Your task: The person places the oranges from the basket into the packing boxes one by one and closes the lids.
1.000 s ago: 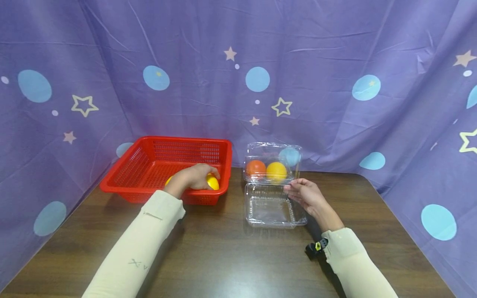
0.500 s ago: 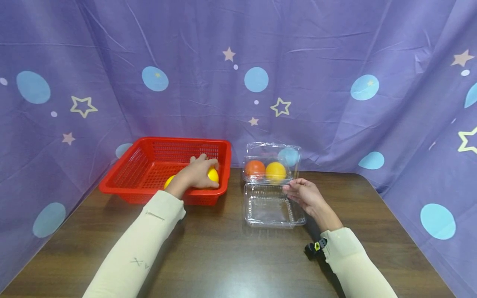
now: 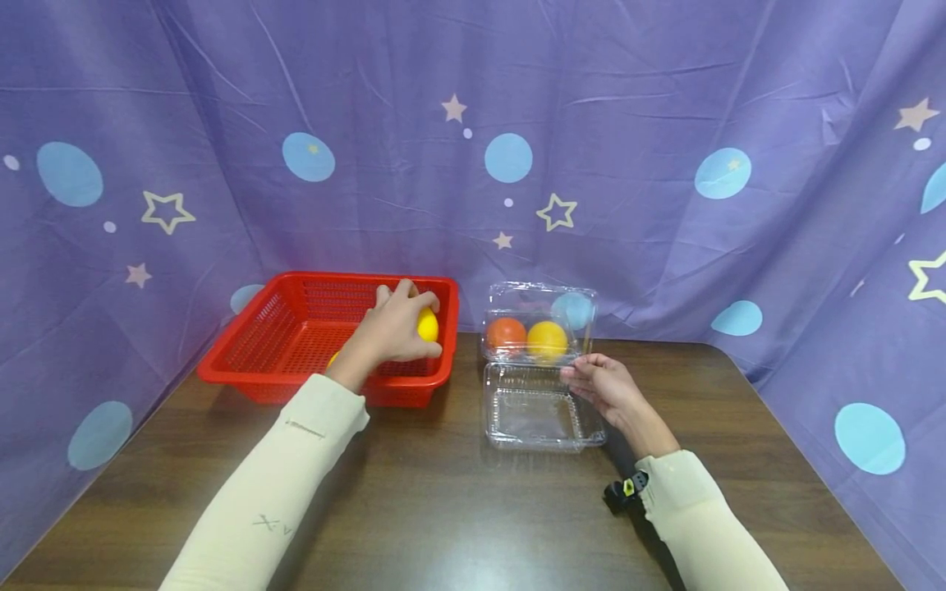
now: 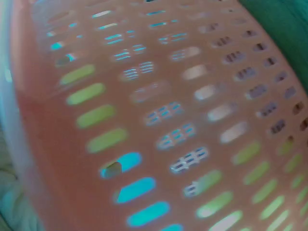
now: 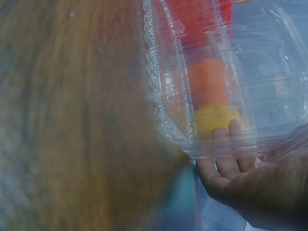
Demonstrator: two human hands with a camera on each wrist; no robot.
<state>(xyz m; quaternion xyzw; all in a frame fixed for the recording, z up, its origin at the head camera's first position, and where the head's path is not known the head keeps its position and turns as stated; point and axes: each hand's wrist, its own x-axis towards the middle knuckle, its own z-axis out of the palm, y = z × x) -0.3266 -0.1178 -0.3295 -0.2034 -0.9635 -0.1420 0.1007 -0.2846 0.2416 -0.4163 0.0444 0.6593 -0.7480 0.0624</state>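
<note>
My left hand (image 3: 392, 327) grips a yellow, lemon-like fruit (image 3: 427, 325) over the right end of a red plastic basket (image 3: 214, 371); fingers hide part of it. In the basket, a bit of another yellow thing (image 3: 334, 359) shows beside my wrist. With thumb and fingers, my right hand (image 3: 609, 392) pinches the right edge of a clear plastic clamshell box (image 3: 543, 447), near its hinge. The box lies unfolded. A red-orange round fruit (image 3: 506, 336) and a yellow-orange one (image 3: 548, 340) sit in its far half. The left wrist view shows only the basket's slotted wall (image 4: 144, 101).
Basket and box stand side by side on a brown wooden table (image 3: 458, 509). A purple curtain (image 3: 621, 205) with stars and dots hangs close behind them. A small black device (image 3: 624, 492) is strapped at my right wrist.
My left hand has risen slightly from the basket's floor, and the yellow fruit has come up with it. My right hand and the box stay where they were.
</note>
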